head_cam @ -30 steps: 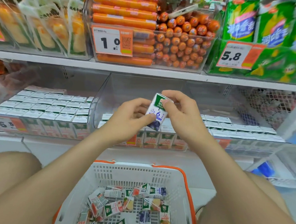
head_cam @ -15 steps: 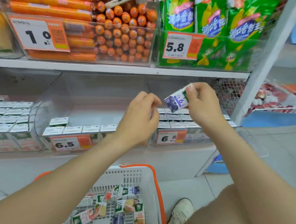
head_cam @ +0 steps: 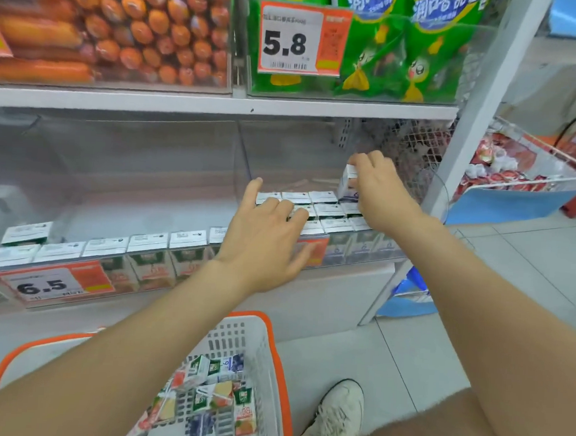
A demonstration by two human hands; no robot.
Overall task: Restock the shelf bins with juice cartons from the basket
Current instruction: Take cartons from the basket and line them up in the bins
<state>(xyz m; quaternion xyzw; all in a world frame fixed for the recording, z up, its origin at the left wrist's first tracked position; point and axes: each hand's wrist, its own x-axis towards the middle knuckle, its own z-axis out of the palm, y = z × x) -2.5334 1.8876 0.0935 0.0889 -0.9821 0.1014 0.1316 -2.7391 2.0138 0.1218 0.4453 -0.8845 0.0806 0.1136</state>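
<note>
Carton (head_cam: 346, 184) held over the right-hand bin (head_cam: 355, 252)
Right hand (head_cam: 382, 193) pinches it above the back row; left hand (head_cam: 265, 240) lies flat, fingers spread, on stocked cartons (head_cam: 327, 208). Basket (head_cam: 235, 341) holds many more, so restocking seems partway

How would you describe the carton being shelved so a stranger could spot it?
Find the 5.8 price tag on the upper shelf; the clear bin right below it holds rows of white-topped cartons. At that bin's back right, the right hand grips one carton, the only one raised above the rows.
</note>
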